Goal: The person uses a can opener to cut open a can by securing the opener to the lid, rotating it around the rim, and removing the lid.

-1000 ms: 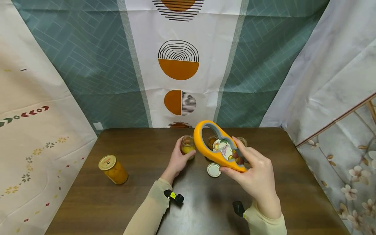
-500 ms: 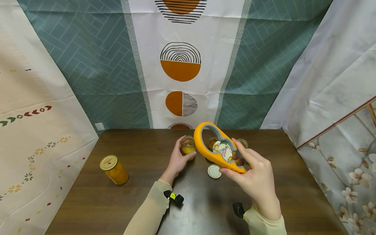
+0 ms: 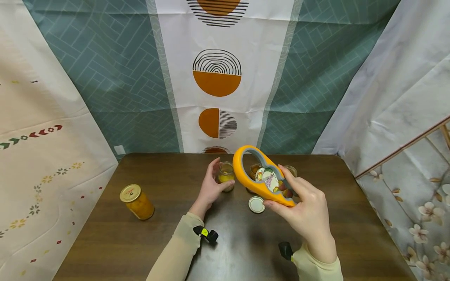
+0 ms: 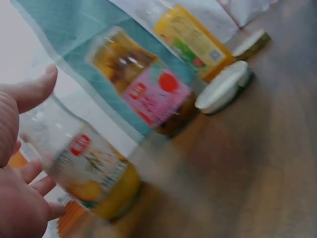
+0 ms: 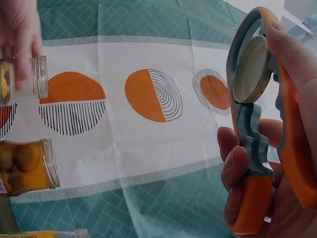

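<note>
Beside an uncapped glass jar [image 3: 226, 171] with yellow contents is my left hand [image 3: 208, 192]. In the left wrist view the fingers [image 4: 43, 184] are spread around this jar [image 4: 96, 171], apparently loose from it; contact is hard to tell through blur. My right hand [image 3: 313, 210] grips the orange and grey handles of a jar opener [image 3: 239, 171], raised above the table. A metal jar lid [image 5: 251, 69] sits within the opener's loop, its printed top [image 3: 268, 178] towards the head camera.
A capped jar of orange fruit [image 3: 141, 206] stands at the left. Right of the first jar are a pink-labelled jar [image 4: 156, 94] and a yellow jar [image 4: 190, 42], partly behind the opener. Loose lids lie on the table, one white side up [image 3: 256, 204].
The left hand's fingers have loosened from the jar, and the hand has drawn slightly left. The right hand and jar opener stay nearly still.
</note>
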Available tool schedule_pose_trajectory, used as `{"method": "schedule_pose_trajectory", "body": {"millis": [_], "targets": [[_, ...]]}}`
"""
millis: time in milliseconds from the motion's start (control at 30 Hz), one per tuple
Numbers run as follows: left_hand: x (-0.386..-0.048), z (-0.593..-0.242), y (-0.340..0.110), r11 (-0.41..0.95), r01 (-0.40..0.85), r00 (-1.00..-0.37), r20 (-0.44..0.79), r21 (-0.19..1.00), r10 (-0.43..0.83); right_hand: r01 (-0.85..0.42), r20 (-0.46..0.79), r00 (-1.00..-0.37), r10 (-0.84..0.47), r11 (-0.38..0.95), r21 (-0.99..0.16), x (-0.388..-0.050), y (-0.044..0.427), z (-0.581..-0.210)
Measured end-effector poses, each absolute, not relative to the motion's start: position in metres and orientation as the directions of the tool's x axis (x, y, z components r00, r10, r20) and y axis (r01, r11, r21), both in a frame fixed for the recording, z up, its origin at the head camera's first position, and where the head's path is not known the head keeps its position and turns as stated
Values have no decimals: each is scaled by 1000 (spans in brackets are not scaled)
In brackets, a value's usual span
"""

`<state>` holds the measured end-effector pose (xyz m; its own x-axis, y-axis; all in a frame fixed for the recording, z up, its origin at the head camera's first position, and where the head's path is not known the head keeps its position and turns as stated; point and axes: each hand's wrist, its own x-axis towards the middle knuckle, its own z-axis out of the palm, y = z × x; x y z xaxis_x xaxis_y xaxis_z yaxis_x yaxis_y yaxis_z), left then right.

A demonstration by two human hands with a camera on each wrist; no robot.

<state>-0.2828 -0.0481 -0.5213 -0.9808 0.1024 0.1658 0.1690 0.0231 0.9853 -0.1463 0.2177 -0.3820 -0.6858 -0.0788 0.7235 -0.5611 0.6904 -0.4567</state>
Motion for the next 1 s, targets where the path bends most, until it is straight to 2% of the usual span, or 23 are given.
{"method": "schedule_pose_trajectory", "body": {"millis": [300, 467, 567, 667, 833, 1000], "targets": [[-269, -478, -58, -97, 372, -925, 378, 923, 49, -561, 703, -703, -105, 690, -458, -147, 218, -381], [-247, -450, -52, -219, 468, -876, 482, 856, 12, -582, 733, -667, -133, 707, -401, -146, 217, -382], [-232, -433, -43, -308, 484, -856, 516, 819, 27, -597, 750, -645, -147, 709, -375, -147, 216, -381], [-218, -421, -34, -406, 429, -865, 496, 807, 73, -601, 748, -646, -153, 706, -375, -148, 216, -380], [-195, -410, -22, -495, 211, -908, 357, 843, 220, -576, 704, -690, -168, 716, -393, -146, 217, -379], [-183, -410, -15, -512, -60, -878, 199, 857, 436, -574, 691, -694, -204, 736, -359, -144, 218, -381]]}}
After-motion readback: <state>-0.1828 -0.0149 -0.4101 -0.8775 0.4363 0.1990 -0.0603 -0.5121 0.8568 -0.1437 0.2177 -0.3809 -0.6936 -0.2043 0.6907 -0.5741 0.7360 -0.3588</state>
